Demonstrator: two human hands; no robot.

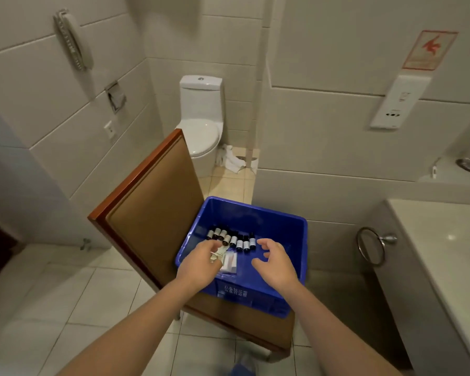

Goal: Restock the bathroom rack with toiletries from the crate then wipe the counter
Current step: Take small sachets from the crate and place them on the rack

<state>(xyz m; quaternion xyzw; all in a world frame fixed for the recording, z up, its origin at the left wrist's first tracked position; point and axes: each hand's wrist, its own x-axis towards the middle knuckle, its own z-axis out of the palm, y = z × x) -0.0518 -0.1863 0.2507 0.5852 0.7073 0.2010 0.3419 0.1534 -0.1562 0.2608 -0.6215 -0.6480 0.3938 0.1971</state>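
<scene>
**Mia:** Where were the toiletries?

**Ben:** Inside the big blue plastic crate [255,207]. It sat on the brown padded chair [152,213]. A row of little dark bottles with pale labels [232,238] lay just past the fingertips of both hands.

**Mia:** What were the hands doing?

**Ben:** They were apart. The left hand [201,263] pinched a small pale packet [219,253]. A flat clear plastic packet [229,263] lay right beside that hand. The right hand [276,263] was spread above the crate with bent fingers, and it held nothing.

**Mia:** How would the bottles feel?

**Ben:** Light and hard, I think. They looked smooth, so maybe slippery, and they could roll. I would grab one round its middle, not by the cap. The packets looked thin and bendy, so pinching an edge should work.
</scene>
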